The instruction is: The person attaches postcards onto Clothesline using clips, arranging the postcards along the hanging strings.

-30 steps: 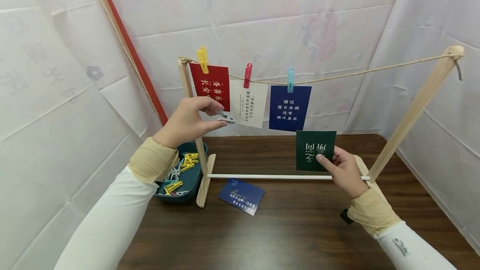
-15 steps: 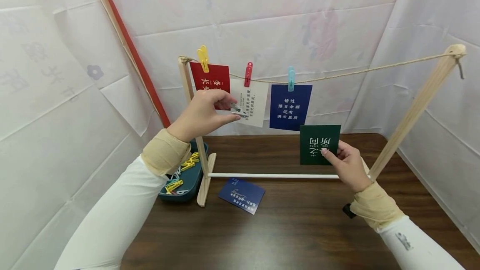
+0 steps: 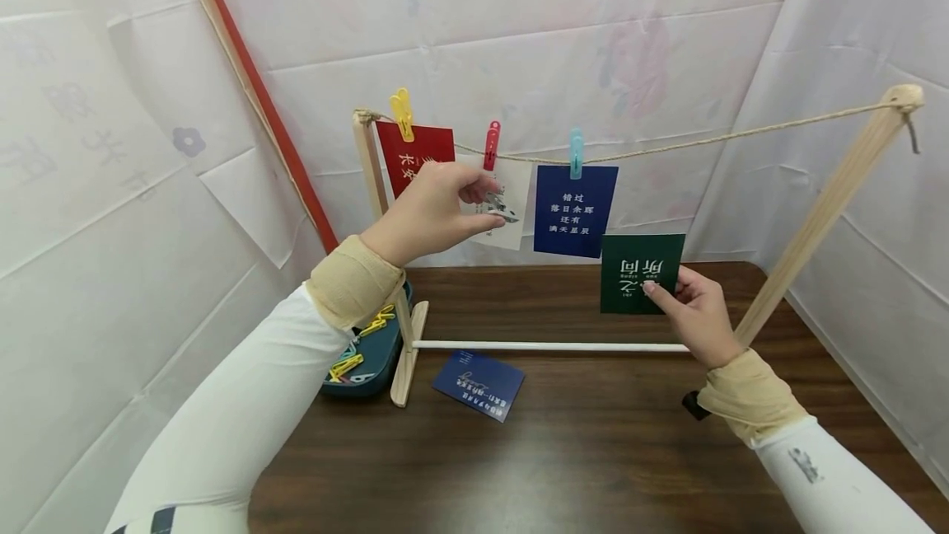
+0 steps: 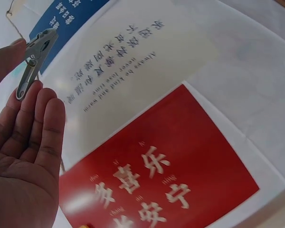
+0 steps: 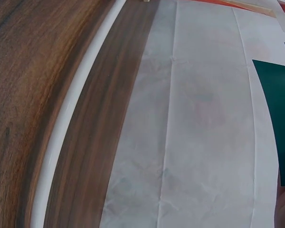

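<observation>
My left hand [image 3: 445,208] pinches a small grey clothespin [image 3: 501,209] between thumb and fingers, in front of the white card [image 3: 511,204] on the string [image 3: 741,137]. The left wrist view shows the clothespin [image 4: 34,61] at my fingertips [image 4: 42,102], with the white card [image 4: 133,71] and the red card [image 4: 180,171] behind. My right hand [image 3: 693,311] holds a green card [image 3: 641,273] upright by its lower right corner, below and right of the hanging blue card [image 3: 574,210]. The green card [image 5: 278,118] shows at the right wrist view's edge.
A wooden frame [image 3: 823,213] with a white crossbar [image 3: 549,345] stands on the dark wood table [image 3: 578,452]. Yellow [image 3: 403,114], red [image 3: 491,145] and blue [image 3: 575,153] pins hold three cards. A teal tray [image 3: 374,369] of pins sits left; another blue card [image 3: 478,386] lies flat.
My left hand has carried the clothespin up and to the right, from by the red card to the white card. My right hand has lifted the green card slightly up and right.
</observation>
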Tool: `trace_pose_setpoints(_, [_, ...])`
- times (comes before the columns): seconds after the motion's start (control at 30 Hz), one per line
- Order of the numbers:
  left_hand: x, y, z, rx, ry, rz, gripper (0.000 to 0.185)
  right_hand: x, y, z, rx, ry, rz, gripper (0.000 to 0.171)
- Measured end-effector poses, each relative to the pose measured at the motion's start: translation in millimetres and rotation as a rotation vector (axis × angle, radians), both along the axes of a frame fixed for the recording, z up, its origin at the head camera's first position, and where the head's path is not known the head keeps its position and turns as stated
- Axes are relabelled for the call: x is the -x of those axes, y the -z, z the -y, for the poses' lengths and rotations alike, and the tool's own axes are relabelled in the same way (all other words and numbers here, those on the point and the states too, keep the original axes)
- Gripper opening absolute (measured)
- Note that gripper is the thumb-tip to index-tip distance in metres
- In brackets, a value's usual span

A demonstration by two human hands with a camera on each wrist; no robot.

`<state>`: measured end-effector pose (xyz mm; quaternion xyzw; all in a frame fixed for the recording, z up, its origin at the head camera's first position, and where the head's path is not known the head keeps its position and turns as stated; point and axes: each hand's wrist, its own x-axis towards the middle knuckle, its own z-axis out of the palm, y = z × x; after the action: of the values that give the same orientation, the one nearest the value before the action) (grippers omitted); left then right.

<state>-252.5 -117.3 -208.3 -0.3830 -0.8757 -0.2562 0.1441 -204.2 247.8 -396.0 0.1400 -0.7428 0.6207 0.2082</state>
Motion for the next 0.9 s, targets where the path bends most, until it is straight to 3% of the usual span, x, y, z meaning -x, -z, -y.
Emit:
trace_pose_setpoints(0.4, [-2.2, -15.9, -26, 0.012, 0.035, 0.014, 0.035, 6.0, -2.3, -8, 0.103, -0.027, -0.013, 0.024])
trace_pose_setpoints(0.9, [-3.9, -30.8, -48, 0.016, 0.051, 0.013, 0.034, 10.0, -16.1, -13, 0.042, 0.032, -0.024, 0.021])
